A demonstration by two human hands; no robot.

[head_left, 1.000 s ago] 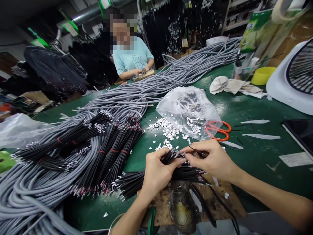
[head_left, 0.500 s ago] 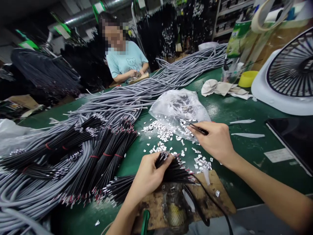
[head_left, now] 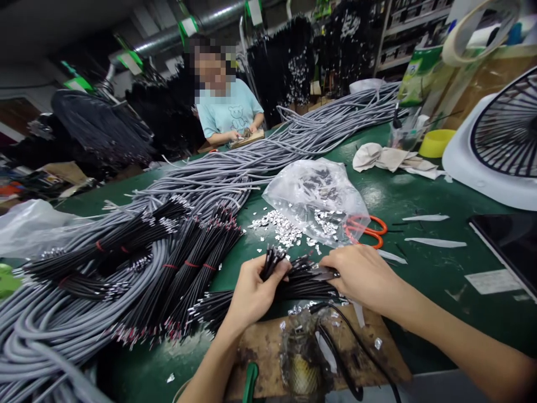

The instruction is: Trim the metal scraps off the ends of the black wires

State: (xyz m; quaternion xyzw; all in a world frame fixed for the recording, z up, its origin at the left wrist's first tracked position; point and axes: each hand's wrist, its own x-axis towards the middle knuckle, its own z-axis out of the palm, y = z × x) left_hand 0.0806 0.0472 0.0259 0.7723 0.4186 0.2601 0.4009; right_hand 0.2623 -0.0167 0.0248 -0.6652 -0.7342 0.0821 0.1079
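My left hand (head_left: 257, 288) is closed around a bundle of thin black wires (head_left: 274, 258), whose tips stick up above the thumb. More black wires (head_left: 308, 288) lie across beneath and to the right of it. In my right hand (head_left: 361, 278) is a pair of dark tweezers (head_left: 325, 274), gripped near their points, close to the right end of those wires. Whether the tweezers hold a piece of foil is too small to tell. Small silvery foil pieces (head_left: 277, 226) are scattered on the green table beyond both hands.
Orange-handled scissors (head_left: 380, 225) lie beside a clear plastic bag (head_left: 314, 184). Grey cables (head_left: 201, 170) with tied black wire bundles fill the left. A stained wooden board (head_left: 262, 347) lies in front. At right are a fan (head_left: 503, 134) and a dark tablet (head_left: 509, 240). Another person (head_left: 230, 109) sits opposite.
My right hand with the tweezers has come down from the foil by the bag to the black wires, uncovering the orange scissors. The left hand keeps its hold. The view has shifted slightly.
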